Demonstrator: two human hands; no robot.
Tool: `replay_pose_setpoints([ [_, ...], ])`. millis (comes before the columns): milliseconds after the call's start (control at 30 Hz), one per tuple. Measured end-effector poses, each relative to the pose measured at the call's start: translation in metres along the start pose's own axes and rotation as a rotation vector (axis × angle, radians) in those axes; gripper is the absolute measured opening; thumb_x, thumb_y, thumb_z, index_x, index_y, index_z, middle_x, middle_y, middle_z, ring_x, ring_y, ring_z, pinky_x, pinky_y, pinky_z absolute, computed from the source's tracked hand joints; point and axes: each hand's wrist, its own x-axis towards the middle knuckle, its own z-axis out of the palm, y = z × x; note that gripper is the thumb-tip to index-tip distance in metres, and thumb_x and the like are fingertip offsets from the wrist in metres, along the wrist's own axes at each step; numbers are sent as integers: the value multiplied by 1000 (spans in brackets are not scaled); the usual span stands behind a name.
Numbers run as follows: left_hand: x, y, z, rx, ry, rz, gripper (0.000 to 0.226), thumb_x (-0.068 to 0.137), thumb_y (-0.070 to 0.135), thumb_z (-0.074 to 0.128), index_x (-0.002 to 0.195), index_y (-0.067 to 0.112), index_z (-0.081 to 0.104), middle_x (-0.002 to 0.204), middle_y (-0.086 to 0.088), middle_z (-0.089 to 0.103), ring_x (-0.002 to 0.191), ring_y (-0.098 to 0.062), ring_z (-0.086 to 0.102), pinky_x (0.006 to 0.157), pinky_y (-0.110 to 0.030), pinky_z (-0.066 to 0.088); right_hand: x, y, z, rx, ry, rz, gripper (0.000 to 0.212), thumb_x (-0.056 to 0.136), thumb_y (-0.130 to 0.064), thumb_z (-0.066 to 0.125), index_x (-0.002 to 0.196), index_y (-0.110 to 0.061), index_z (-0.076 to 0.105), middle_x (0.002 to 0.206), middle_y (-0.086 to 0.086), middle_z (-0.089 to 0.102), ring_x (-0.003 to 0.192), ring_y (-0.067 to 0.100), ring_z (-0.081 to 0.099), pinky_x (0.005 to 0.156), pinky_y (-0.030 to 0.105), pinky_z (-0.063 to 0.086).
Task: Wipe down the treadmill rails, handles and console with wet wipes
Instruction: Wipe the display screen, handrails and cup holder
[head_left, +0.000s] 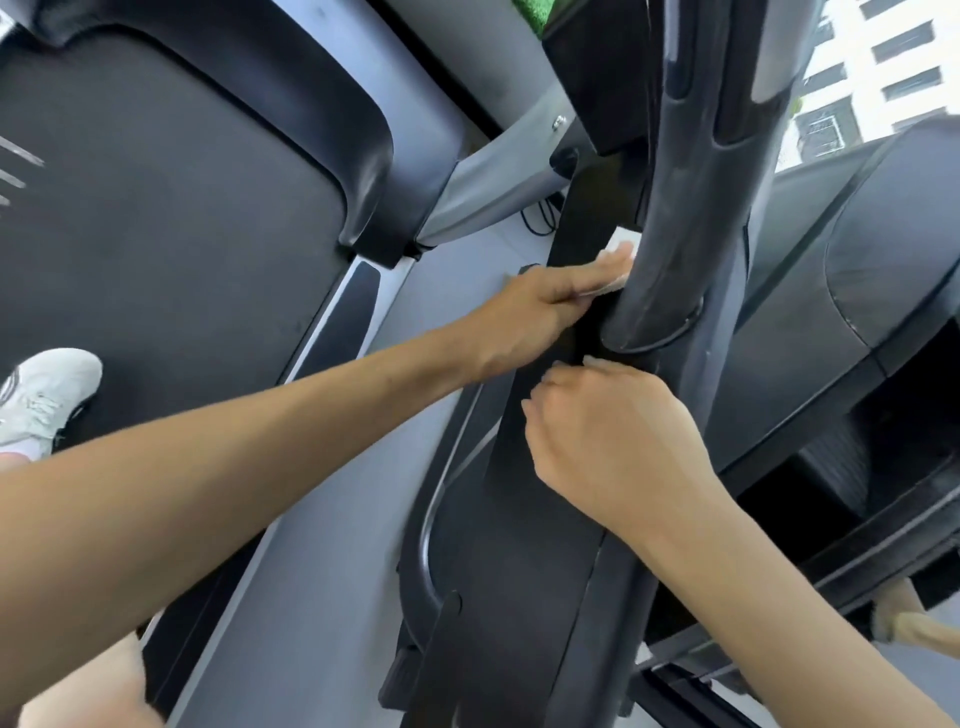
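My left hand (558, 301) reaches across to the black upright of the treadmill (587, 228) and presses a white wet wipe (621, 252) flat against it, fingers straight. The wipe shows only past my fingertips, partly hidden behind the round black handle bar (691, 218). My right hand (608, 431) sits just below the end of that handle bar, fingers curled against the black frame panel (519, 519); whether it holds anything is hidden.
The dark treadmill belt (171, 208) fills the left, with my white shoe (44, 400) on it. A grey side rail (337, 322) runs along the belt. Another dark machine (857, 270) stands at the right. A window with buildings (883, 67) is top right.
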Motion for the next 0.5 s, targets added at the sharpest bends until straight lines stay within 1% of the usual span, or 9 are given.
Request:
replay_pose_setpoints([
  [33,-6,9,4,-57,-44,1,40,98,-9,33,132,0,52,133,-2,57,128,-6,48,109,-23,37,-2,-1,-2,18,87,3,23,78,-15,59,55,-13,64,57,3,61,58,23,61,71,34,53],
  [67,-7,18,6,-114,-65,-14,36,97,-11,33,121,-1,58,116,2,66,112,-1,58,97,-17,45,-6,-3,-4,32,182,11,22,78,-13,62,56,-13,66,58,3,63,59,23,62,73,34,52],
  [133,-2,33,5,-202,-81,-66,36,94,-15,33,105,3,61,90,6,71,88,-1,66,77,-14,49,-19,-8,-11,89,347,23,22,85,-13,56,71,-8,73,74,7,70,78,22,68,97,33,44],
  [200,1,41,2,-181,-101,-51,36,92,-16,34,105,2,62,91,2,71,90,-8,67,80,-20,51,-37,-16,-22,150,365,43,29,90,-15,49,93,-3,75,98,10,72,103,22,66,110,39,35],
  [300,0,41,6,-86,-61,-57,38,93,-16,35,102,9,62,90,13,69,89,5,64,80,-11,46,-66,-26,-23,190,301,85,36,91,-20,45,109,-2,71,125,12,63,124,23,54,112,49,31],
  [333,-2,35,11,-63,-29,-43,38,94,-16,34,107,7,61,97,11,69,96,7,62,82,-8,45,-73,-28,-19,207,279,116,38,90,-21,45,111,-2,70,133,14,57,131,24,48,114,49,28],
  [367,-9,25,14,46,-2,35,36,96,-14,32,116,1,58,114,4,66,111,4,57,88,-7,44,-78,-31,-13,209,252,155,39,90,-22,45,113,-2,69,141,16,48,137,26,40,115,49,24],
  [433,-29,9,17,254,88,163,40,100,-5,30,140,-7,38,149,-8,38,140,-11,30,100,-4,32,-83,-38,-3,167,202,264,42,87,-24,45,117,-5,67,152,20,30,144,30,24,118,50,11],
  [500,-49,-12,20,267,89,110,45,101,-4,32,145,-2,28,156,-5,23,144,-12,16,103,-1,24,-80,-46,4,171,202,389,39,82,-23,50,116,-15,68,156,19,22,146,31,16,118,53,0],
])
